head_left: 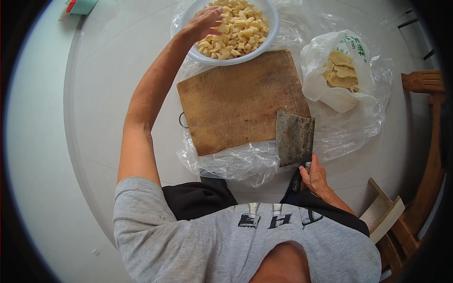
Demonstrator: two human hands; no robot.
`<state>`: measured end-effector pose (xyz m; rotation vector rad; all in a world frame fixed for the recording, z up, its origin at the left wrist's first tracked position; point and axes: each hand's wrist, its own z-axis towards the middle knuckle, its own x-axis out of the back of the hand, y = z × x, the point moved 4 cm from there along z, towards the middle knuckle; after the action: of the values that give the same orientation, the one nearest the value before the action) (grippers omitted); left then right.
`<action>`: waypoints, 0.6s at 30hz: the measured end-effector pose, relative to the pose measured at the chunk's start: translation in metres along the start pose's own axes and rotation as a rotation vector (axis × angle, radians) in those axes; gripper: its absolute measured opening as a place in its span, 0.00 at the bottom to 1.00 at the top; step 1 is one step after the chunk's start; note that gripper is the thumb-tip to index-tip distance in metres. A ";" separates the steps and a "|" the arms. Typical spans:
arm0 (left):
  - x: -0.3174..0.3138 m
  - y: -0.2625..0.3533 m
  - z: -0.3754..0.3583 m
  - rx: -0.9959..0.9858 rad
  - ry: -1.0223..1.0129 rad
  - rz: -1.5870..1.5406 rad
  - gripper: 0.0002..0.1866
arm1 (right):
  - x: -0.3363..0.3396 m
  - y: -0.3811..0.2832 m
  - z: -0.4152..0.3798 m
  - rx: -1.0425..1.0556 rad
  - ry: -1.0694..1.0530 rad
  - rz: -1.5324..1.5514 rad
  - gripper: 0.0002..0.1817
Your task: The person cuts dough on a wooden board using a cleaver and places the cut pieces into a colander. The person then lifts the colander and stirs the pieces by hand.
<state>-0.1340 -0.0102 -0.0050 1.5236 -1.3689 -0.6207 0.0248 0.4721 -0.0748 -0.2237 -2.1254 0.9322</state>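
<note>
My left hand (203, 23) reaches over the left side of a white plastic basin (257, 54), its fingers apart and holding nothing. Pale yellow chopped pieces (243, 30) fill the basin, right under my fingertips. Near my right knee, my right hand (315, 179) is wrapped round the handle of a cleaver (295, 137). The cleaver's dark, worn blade overlaps the near right corner of a wooden cutting board (240, 99). No food lies on the board, whose far edge meets the basin.
Crumpled clear plastic sheeting (255, 158) spreads under the board. To the right stands a white plastic bag (317, 78) with flat yellowish slices (342, 70) inside. A wooden chair (436, 122) is at the far right. Something turquoise and red (83, 5) sits at the top left.
</note>
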 end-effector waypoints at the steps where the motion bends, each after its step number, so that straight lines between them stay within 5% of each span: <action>1: -0.001 0.006 0.002 0.007 -0.022 -0.101 0.25 | 0.000 0.001 0.000 0.014 0.008 -0.005 0.25; 5: 0.026 -0.011 0.031 -0.121 -0.041 -0.192 0.22 | 0.000 0.000 0.000 0.020 0.006 -0.015 0.25; 8: 0.037 -0.011 0.022 -0.225 0.041 0.055 0.19 | 0.000 0.001 0.000 0.006 0.005 -0.012 0.25; 18: 0.061 -0.021 0.016 -0.180 0.257 0.422 0.15 | 0.001 0.000 0.000 0.005 0.005 -0.004 0.25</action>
<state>-0.1236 -0.0743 -0.0166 1.0835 -1.3404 -0.2648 0.0242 0.4720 -0.0745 -0.2192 -2.1179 0.9337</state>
